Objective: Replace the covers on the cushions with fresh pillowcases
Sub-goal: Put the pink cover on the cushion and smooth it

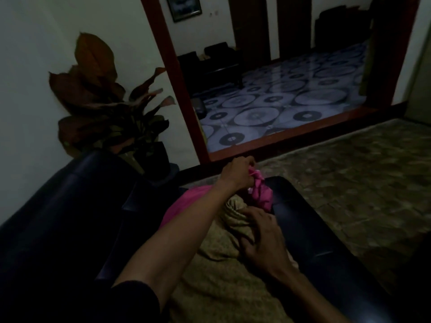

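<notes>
Left hand [239,172] fisted on bunched pink pillowcase [261,194]; right hand [262,238] clutching tan cushion [224,259], fingers curled

Single head view, tilted, looking forward-down along arms, close over sofa [314,229]
</notes>
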A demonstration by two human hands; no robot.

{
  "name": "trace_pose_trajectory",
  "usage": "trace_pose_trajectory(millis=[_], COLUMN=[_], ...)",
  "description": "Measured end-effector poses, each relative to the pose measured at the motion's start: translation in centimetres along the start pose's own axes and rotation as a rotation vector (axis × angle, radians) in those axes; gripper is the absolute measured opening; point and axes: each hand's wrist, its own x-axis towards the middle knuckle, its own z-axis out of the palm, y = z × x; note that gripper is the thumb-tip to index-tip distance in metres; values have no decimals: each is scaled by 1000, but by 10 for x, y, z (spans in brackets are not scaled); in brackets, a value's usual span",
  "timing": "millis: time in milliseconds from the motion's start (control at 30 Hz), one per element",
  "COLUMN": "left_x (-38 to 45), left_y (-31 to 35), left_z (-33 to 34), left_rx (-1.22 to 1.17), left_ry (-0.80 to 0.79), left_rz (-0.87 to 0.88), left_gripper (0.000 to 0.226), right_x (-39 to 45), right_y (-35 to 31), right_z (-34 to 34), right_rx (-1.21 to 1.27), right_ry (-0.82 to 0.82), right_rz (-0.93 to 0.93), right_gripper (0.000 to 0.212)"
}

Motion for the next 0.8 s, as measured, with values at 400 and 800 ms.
trace_pose_trajectory(millis=[400,800], left_x=[-27,-42], left_y=[0,-15], left_z=[-7,6], left_rx=[75,325], left_ry=[-69,106], left_rz=[281,324], left_gripper=[9,49], right_x=[40,40], right_y=[-2,10], right_z=[0,-7], right_rx=[-293,-221], right_ry=[-296,-259], right_rz=[237,617], right_gripper=[59,60])
